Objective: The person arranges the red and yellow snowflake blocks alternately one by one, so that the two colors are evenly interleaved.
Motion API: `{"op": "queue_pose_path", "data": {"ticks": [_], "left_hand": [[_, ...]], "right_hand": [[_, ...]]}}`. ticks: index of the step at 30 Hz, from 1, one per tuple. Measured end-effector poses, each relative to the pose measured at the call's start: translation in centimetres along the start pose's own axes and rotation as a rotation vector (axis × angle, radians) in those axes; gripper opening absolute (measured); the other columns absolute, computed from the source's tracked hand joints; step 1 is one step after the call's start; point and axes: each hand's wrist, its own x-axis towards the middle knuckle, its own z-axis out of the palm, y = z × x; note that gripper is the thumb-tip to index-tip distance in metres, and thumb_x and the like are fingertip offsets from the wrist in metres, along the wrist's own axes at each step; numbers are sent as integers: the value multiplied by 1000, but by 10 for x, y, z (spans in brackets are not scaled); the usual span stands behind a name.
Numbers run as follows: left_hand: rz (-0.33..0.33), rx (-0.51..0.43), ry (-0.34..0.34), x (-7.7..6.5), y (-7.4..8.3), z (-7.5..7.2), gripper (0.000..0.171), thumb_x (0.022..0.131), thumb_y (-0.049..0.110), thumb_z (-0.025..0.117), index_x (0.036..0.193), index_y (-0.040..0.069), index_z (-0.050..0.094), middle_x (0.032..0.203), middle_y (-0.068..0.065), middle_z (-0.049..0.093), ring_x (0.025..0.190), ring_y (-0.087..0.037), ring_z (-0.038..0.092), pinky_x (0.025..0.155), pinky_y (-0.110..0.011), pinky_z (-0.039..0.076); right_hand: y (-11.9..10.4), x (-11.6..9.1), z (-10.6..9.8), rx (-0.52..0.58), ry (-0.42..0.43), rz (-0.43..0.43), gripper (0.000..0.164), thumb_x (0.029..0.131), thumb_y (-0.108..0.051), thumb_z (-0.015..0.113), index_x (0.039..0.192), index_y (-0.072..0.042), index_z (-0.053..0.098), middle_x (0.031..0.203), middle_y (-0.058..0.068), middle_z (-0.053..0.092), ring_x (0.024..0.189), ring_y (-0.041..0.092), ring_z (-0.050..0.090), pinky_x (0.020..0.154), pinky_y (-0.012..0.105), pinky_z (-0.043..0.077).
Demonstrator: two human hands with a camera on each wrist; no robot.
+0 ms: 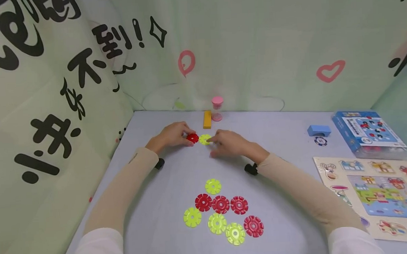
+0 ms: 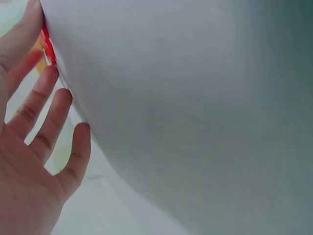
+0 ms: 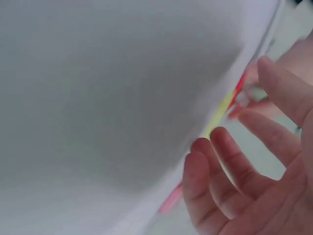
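At the far middle of the table, my left hand (image 1: 174, 135) pinches a red notched plastic disc (image 1: 192, 138) by its edges, between thumb and index finger. In the left wrist view the red disc (image 2: 48, 46) shows edge-on beside the thumb, while the other fingers spread loosely. Right beside it lies a yellow-green notched disc (image 1: 204, 139). My right hand (image 1: 229, 143) touches that disc's right edge with an extended index finger. The right wrist view shows the right hand's thumb apart from its loosely bent fingers (image 3: 222, 166).
Several red notched discs (image 1: 221, 204) and yellow-green discs (image 1: 217, 223) lie nearer the front. A yellow block (image 1: 207, 120) and a pink-capped sand timer (image 1: 217, 108) stand behind the hands. To the right are a blue block (image 1: 319, 130), a poker chip (image 1: 321, 141), a boxed set (image 1: 370, 131) and a puzzle board (image 1: 360, 211).
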Motion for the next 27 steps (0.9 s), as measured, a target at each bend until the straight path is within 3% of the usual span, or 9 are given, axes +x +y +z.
{"op": "queue_pose_path", "data": {"ticks": [6, 10, 13, 19, 27], "left_hand": [[-18, -41, -7, 0, 8, 3, 57, 75, 43, 77, 128, 30, 60, 110, 4, 58, 103, -14, 50, 84, -30, 47], [64, -40, -10, 4, 21, 6, 58, 75, 49, 75, 127, 29, 61, 119, 3, 58, 109, -15, 48, 87, -31, 46], [109, -52, 2, 9, 31, 8, 60, 74, 50, 75, 128, 27, 61, 122, 2, 59, 109, -16, 49, 87, -33, 45], [125, -5, 11, 16, 42, 9, 53, 76, 46, 76, 124, 27, 64, 119, -1, 58, 98, -18, 50, 77, -32, 42], [99, -4, 6, 18, 43, 11, 50, 75, 46, 76, 121, 29, 66, 123, 1, 56, 105, -17, 50, 82, -34, 44]], "right_hand": [[-25, -82, 10, 58, -93, -77, 43, 78, -41, 75, 113, -17, 69, 99, -3, 63, 89, 12, 57, 75, 26, 48], [-43, -130, 17, 31, -114, -56, 49, 73, -47, 78, 112, -19, 70, 102, -7, 61, 89, 7, 54, 75, 24, 48], [-53, -153, 23, -15, -86, -49, 51, 71, -49, 78, 112, -21, 71, 102, -7, 59, 89, 5, 51, 72, 22, 48], [-64, -166, 32, -77, 7, -46, 46, 72, -46, 79, 109, -19, 72, 99, -6, 60, 85, 4, 51, 66, 19, 47], [-66, -163, 31, -74, -13, -35, 46, 70, -46, 80, 105, -19, 70, 99, -7, 62, 89, 5, 53, 71, 24, 51]]}}
